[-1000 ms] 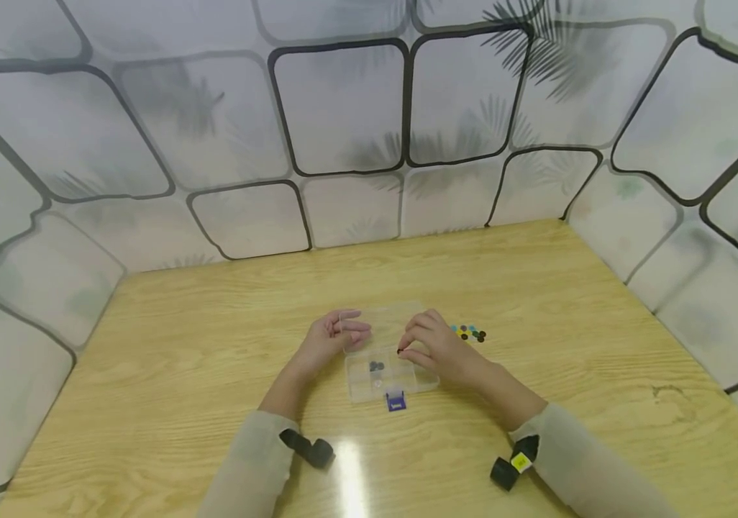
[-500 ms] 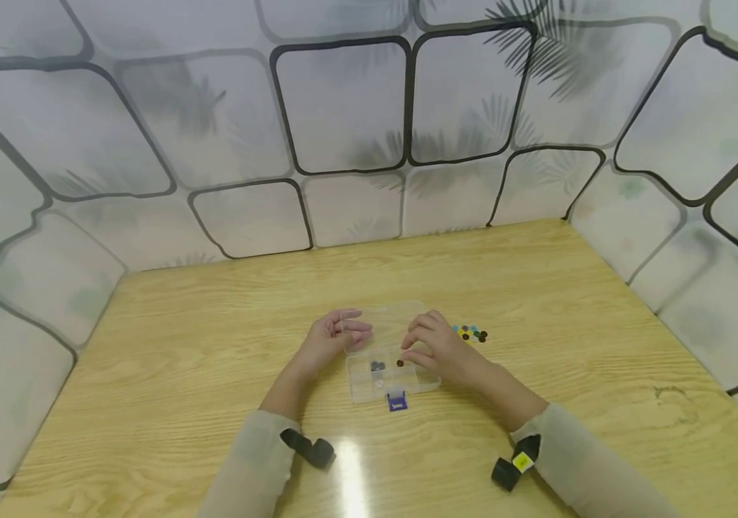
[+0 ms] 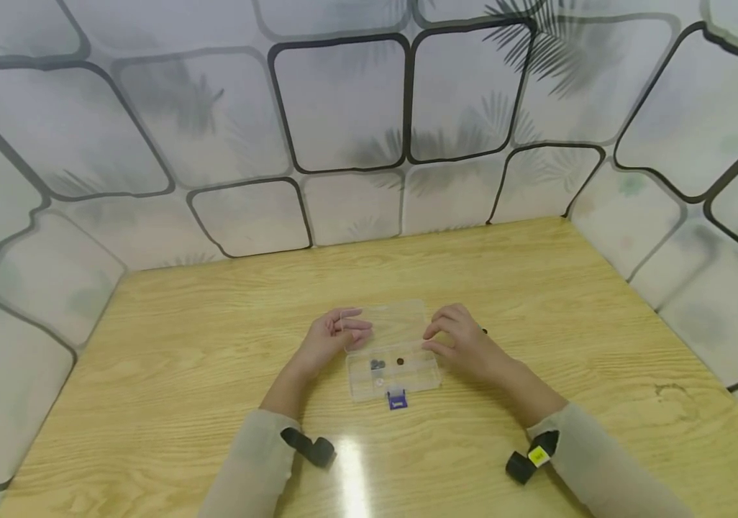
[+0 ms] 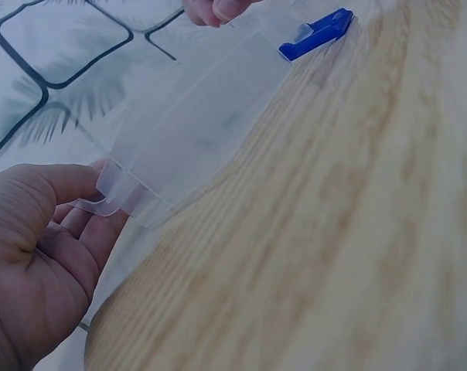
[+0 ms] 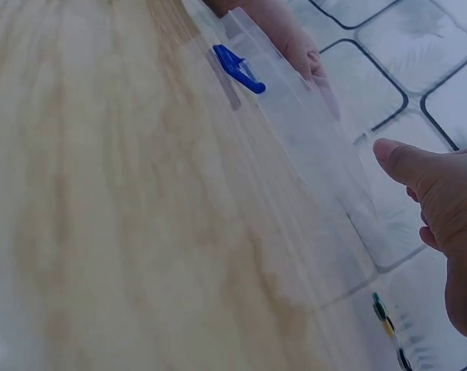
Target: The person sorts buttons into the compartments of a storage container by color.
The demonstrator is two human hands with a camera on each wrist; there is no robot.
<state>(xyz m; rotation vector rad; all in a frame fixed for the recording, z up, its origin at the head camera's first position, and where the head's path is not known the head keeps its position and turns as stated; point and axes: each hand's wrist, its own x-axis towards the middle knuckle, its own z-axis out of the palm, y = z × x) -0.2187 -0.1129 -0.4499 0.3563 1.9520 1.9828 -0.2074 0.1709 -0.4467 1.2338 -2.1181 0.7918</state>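
A clear plastic compartment box point(image 3: 422, 374) lies on the table with its lid point(image 3: 398, 316) raised at the far side. Several grey discs point(image 3: 377, 365) sit in one compartment, and a single dark brown disc point(image 3: 400, 362) in another. My left hand point(image 3: 325, 339) holds the box at its left end, thumb and fingers around the corner in the left wrist view. Just off the box's right end is my right hand point(image 3: 466, 345), with nothing visible between its fingers. Small coloured discs point(image 5: 384, 321) lie beyond it, mostly hidden by the hand in the head view.
A blue latch point(image 3: 398, 400) hangs from the box's near edge. The wooden table point(image 3: 213, 374) extends around the box, with patterned walls point(image 3: 349, 108) at the back and both sides.
The brown disc has left the right fingertips and now lies in a compartment. My right hand has moved right, off the box, covering most coloured discs. The left hand stays put.
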